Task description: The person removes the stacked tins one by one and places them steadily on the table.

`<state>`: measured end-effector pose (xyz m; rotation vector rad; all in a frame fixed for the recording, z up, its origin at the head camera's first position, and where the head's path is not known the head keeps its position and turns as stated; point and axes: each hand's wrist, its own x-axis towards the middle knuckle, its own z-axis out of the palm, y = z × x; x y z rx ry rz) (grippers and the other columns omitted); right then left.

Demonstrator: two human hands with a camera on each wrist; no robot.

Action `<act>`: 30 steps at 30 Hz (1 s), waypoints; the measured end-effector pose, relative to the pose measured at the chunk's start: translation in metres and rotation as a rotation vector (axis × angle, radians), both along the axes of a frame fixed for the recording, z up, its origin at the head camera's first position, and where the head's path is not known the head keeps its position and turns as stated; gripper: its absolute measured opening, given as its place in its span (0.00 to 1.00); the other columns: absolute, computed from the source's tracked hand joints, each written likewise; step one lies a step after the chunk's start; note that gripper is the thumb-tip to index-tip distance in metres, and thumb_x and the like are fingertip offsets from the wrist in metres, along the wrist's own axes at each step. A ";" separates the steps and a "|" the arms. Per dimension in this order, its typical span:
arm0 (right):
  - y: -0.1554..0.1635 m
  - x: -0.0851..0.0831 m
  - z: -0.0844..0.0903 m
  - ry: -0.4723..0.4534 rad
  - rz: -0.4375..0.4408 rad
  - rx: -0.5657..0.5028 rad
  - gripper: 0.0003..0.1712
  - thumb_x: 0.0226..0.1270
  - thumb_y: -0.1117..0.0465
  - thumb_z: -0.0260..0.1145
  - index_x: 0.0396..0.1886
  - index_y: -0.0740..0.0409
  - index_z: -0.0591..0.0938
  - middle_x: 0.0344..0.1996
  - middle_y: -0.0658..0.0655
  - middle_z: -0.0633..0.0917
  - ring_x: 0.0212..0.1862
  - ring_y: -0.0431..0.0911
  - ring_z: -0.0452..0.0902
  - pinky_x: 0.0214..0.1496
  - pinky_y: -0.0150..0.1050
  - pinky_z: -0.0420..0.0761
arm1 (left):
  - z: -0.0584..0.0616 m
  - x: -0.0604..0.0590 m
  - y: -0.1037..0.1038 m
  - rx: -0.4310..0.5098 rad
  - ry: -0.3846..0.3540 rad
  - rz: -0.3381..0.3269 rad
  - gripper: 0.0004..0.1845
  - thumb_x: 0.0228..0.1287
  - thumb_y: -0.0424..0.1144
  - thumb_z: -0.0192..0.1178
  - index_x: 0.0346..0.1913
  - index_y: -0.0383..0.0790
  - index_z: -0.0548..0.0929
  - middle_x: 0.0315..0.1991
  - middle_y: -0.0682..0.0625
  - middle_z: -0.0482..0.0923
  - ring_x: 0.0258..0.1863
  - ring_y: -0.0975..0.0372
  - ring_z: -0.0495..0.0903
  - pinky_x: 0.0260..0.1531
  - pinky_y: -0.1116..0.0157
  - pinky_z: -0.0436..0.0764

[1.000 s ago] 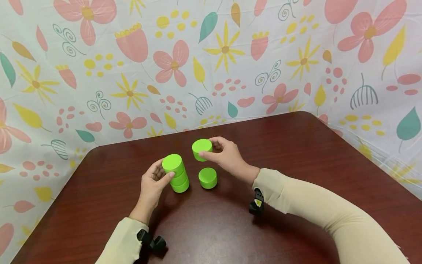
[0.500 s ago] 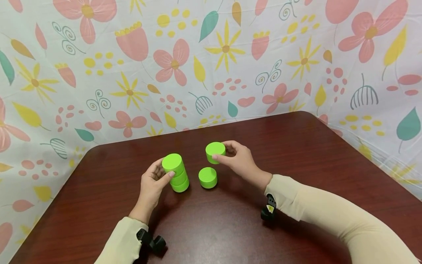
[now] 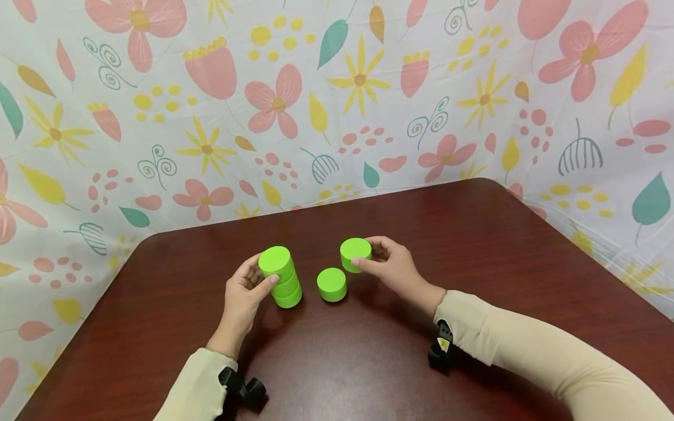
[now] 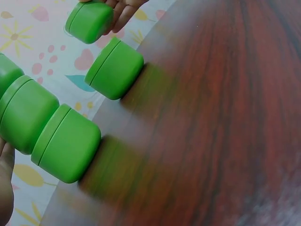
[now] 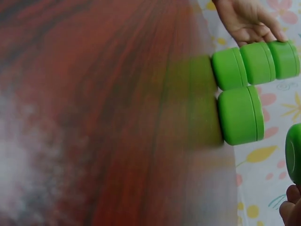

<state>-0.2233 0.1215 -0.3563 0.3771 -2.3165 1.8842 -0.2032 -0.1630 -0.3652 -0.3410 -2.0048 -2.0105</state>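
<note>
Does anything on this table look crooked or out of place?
The stack of three green tubs leans a little; the left hand grips it. The right hand holds another tub off the table, beside a lone tub. Nothing is spilled or damaged.

Matt green plastic jars (image 3: 333, 283); glossy wood table (image 3: 474, 234).

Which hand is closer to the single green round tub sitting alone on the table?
Right. The right hand holds another green tub just behind the lone green plastic tub; the left hand grips the green stack, farther off.
</note>
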 end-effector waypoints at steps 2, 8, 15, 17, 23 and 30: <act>0.002 0.001 -0.001 -0.006 -0.006 0.004 0.25 0.52 0.61 0.72 0.50 0.62 0.77 0.44 0.60 0.83 0.44 0.49 0.81 0.41 0.30 0.78 | 0.000 0.000 0.000 -0.001 0.005 -0.001 0.26 0.53 0.21 0.61 0.57 0.27 0.71 0.40 0.61 0.81 0.41 0.68 0.79 0.41 0.72 0.77; 0.009 0.004 -0.005 -0.045 -0.006 0.047 0.26 0.51 0.59 0.73 0.50 0.60 0.77 0.45 0.59 0.83 0.44 0.47 0.81 0.42 0.30 0.78 | -0.001 -0.001 0.000 0.006 0.011 0.007 0.26 0.53 0.20 0.61 0.57 0.27 0.71 0.39 0.61 0.81 0.40 0.68 0.80 0.40 0.72 0.78; 0.012 0.004 -0.014 -0.065 -0.007 0.063 0.26 0.51 0.58 0.73 0.50 0.62 0.77 0.44 0.59 0.82 0.46 0.47 0.79 0.44 0.30 0.77 | -0.002 -0.001 0.000 0.012 0.017 0.006 0.26 0.52 0.20 0.61 0.57 0.26 0.71 0.40 0.61 0.81 0.40 0.68 0.80 0.40 0.73 0.78; 0.012 0.005 -0.017 -0.073 -0.004 0.070 0.26 0.51 0.58 0.73 0.50 0.62 0.77 0.44 0.59 0.83 0.45 0.46 0.79 0.43 0.30 0.77 | -0.002 -0.001 0.000 0.017 0.016 0.005 0.26 0.52 0.19 0.61 0.57 0.25 0.71 0.40 0.61 0.81 0.40 0.68 0.80 0.40 0.73 0.78; 0.012 0.006 -0.022 -0.102 0.000 0.081 0.26 0.51 0.58 0.73 0.49 0.62 0.78 0.43 0.59 0.83 0.43 0.46 0.79 0.41 0.31 0.77 | -0.002 -0.001 0.000 0.017 0.015 0.010 0.26 0.52 0.19 0.61 0.57 0.26 0.71 0.40 0.60 0.81 0.40 0.68 0.79 0.40 0.73 0.78; 0.013 0.007 -0.027 -0.122 -0.008 0.099 0.27 0.51 0.58 0.74 0.50 0.62 0.78 0.44 0.59 0.83 0.45 0.48 0.79 0.41 0.32 0.77 | -0.002 0.000 0.001 0.023 0.012 0.003 0.26 0.52 0.19 0.61 0.57 0.25 0.71 0.39 0.61 0.81 0.40 0.68 0.79 0.40 0.73 0.78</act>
